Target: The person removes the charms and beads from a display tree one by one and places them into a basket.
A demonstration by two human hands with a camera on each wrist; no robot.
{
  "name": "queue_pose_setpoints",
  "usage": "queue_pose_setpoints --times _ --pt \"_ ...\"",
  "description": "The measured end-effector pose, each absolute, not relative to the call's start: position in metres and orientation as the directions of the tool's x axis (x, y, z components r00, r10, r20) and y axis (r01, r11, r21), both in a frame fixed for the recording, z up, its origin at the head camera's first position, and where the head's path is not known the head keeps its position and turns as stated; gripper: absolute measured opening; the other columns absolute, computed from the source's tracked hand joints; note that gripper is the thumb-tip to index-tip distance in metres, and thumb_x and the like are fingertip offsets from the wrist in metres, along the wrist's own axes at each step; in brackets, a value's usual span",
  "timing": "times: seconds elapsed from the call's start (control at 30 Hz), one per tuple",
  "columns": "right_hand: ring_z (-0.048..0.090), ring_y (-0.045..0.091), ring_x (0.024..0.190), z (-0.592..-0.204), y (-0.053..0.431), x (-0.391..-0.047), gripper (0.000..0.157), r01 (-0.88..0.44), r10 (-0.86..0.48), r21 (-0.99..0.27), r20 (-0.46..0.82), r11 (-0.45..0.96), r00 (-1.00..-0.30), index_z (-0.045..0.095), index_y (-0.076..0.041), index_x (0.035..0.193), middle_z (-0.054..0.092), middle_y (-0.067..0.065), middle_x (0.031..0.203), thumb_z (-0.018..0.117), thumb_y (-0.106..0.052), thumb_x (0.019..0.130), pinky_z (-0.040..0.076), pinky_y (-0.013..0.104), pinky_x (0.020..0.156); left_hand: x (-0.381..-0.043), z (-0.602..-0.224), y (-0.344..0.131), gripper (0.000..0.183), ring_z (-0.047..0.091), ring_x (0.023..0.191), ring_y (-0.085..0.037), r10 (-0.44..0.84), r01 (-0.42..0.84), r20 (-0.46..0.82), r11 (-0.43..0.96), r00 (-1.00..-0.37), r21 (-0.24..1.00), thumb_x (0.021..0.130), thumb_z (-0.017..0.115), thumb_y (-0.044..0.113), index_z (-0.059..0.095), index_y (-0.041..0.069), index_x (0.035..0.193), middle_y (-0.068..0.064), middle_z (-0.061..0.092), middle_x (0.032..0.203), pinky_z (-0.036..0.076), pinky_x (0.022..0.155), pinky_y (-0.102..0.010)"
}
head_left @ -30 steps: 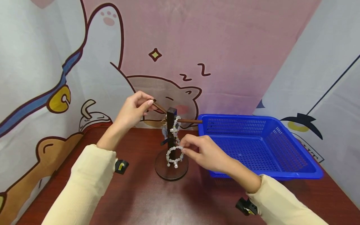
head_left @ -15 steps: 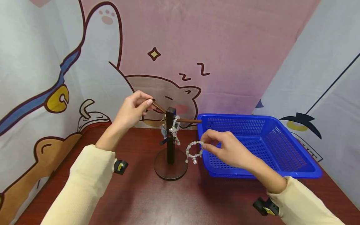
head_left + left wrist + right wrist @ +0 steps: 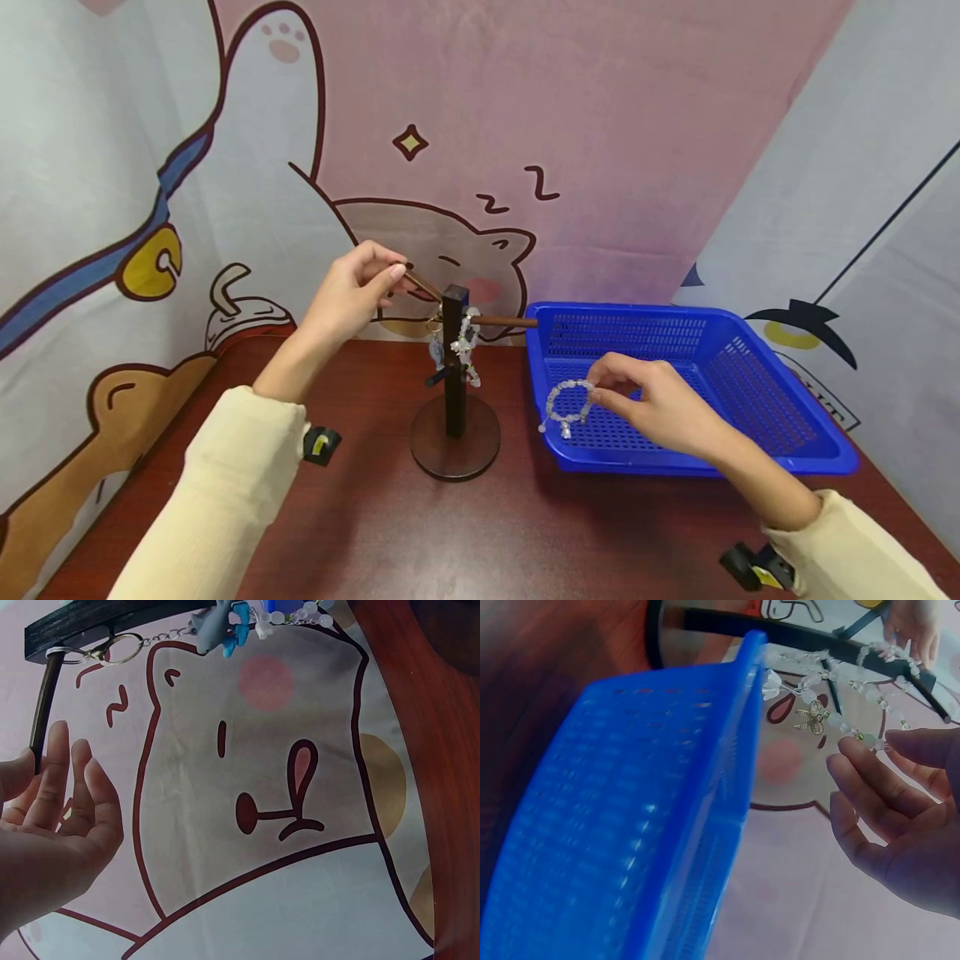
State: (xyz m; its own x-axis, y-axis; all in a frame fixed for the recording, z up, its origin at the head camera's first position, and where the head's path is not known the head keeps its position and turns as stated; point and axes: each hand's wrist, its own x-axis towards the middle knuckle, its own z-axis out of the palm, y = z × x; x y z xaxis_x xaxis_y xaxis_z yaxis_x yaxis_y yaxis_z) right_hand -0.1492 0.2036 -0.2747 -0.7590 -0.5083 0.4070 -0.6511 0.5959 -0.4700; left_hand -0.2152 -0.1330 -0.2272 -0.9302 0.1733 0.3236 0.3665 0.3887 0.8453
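Observation:
My left hand (image 3: 352,292) pinches the end of a thin wooden peg (image 3: 423,285) on the dark stand's post (image 3: 454,400). On that peg, in the left wrist view, a key ring carries a chain and a grey-and-blue charm (image 3: 214,631). With thumb and fingertips, my right hand (image 3: 660,404) holds a clear-and-white beaded bracelet (image 3: 551,406) above the blue basket's near left part. A metal butterfly-shaped charm (image 3: 810,718) shows on it in the right wrist view. Other beaded bracelets (image 3: 467,337) hang from the stand's right peg (image 3: 502,321).
A blue plastic basket (image 3: 637,312) stands right of the stand, the right peg's tip close to its corner. The stand's round base (image 3: 455,458) rests on a reddish-brown table (image 3: 450,533). Behind hangs a cartoon-printed cloth (image 3: 615,150).
My right hand has carried the bracelet away from the stand's lower part, rightward to above the basket. My left hand stays on the peg.

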Motion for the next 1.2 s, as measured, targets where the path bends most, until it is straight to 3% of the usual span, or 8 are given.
queue_pose_setpoints --times 0.33,0.63,1.2 --pt "0.053 0.002 0.067 -0.29 0.222 -0.145 0.015 -0.608 -0.479 -0.454 0.376 0.651 -0.793 0.059 -0.017 0.086 0.058 -0.016 0.074 0.065 -0.004 0.083 0.045 0.023 0.059 -0.216 -0.228 -0.133 0.023 0.058 0.087 -0.019 0.169 0.365 0.324 0.377 -0.931 0.851 0.096 0.048 0.017 0.054 0.001 0.111 -0.017 0.063 0.095 0.048 0.069 -0.024" --pt "0.051 0.002 0.066 -0.303 0.234 -0.143 0.017 -0.592 -0.477 -0.465 0.351 0.658 -0.806 0.058 -0.019 0.087 0.057 -0.016 0.074 0.065 -0.004 0.084 0.041 0.023 0.055 -0.217 -0.229 -0.133 0.022 0.057 0.093 -0.031 0.168 0.362 0.322 0.365 -0.932 0.858 0.096 0.047 0.016 0.053 0.001 0.111 -0.017 0.063 0.094 0.048 0.069 -0.024" --pt "0.052 0.0 0.067 -0.319 0.243 -0.142 0.017 -0.577 -0.485 -0.477 0.314 0.662 -0.816 0.059 -0.017 0.088 0.06 -0.009 0.076 0.065 -0.002 0.082 0.044 0.023 0.054 -0.215 -0.228 -0.133 0.023 0.058 0.084 -0.015 0.171 0.361 0.319 0.379 -0.932 0.852 0.096 0.047 0.016 0.053 0.0 0.111 -0.019 0.063 0.095 0.048 0.069 -0.023"
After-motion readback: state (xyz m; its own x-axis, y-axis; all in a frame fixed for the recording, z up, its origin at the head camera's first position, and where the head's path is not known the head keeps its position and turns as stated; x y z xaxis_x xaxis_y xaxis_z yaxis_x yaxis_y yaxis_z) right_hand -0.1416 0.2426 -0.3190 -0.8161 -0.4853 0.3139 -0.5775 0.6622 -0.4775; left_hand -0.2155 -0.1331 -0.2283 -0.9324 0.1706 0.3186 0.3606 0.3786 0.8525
